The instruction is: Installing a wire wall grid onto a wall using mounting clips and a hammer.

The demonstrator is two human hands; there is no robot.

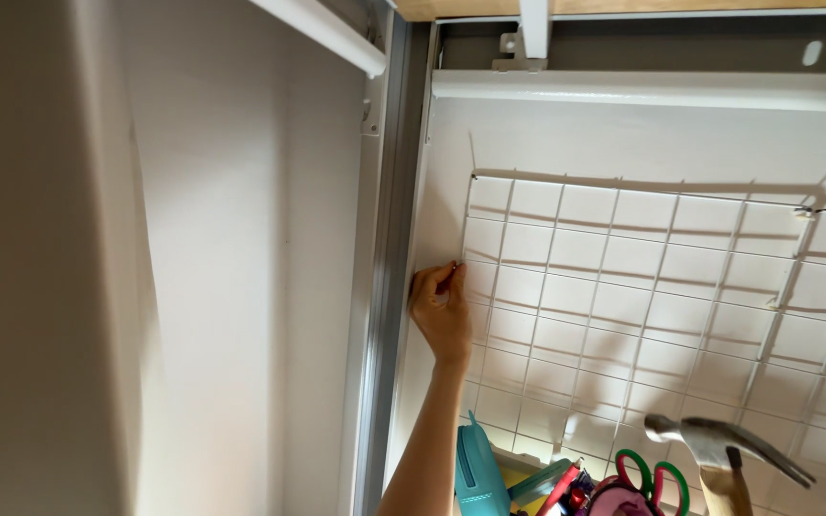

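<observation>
Head view shows my left hand (442, 311) raised, fingertips pinched on something tiny at the wire grid's (662, 315) edge, while my unseen right hand lifts a hammer (719, 444).

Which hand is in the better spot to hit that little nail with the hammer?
Probably the right: the hammer rises from the lower right, though the hand gripping it is out of view. The left hand is busy pinching the nail against the white panel.

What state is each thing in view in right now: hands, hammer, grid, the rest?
Left hand: raised, fingertips pinching a small nail against the white wall.
Hammer: raised, head up, right hand out of view.
Wire grid: hanging flat on the wall.
Scissors: closed, handles up.
Teal pouch: upright, zipped.
</observation>
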